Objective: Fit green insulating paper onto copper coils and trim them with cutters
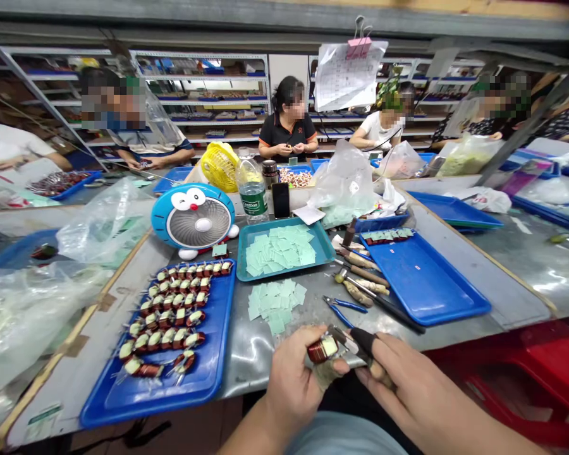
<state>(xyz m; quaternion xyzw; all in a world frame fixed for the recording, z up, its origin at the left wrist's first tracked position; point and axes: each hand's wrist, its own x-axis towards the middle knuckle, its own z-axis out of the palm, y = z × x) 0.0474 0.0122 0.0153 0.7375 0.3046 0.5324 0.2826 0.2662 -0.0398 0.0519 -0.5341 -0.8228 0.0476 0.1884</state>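
Note:
My left hand is closed around a copper-wound coil with a pale yellow block on its face. Against that coil, my right hand grips a flat-bladed metal hand tool; its handle is mostly hidden in my fingers. Dark wrapping covers my right index finger, and the left thumb has a greyish cover. Just beyond my hands lie blue-handled pliers and a loose pile of pale green paper squares. To the left, a blue tray holds rows of similar coils.
A teal tray of green squares sits mid-table. Behind it stand a blue cartoon fan, a water bottle and a phone. Several hammers and wooden-handled tools lie beside another blue tray. Co-workers sit opposite.

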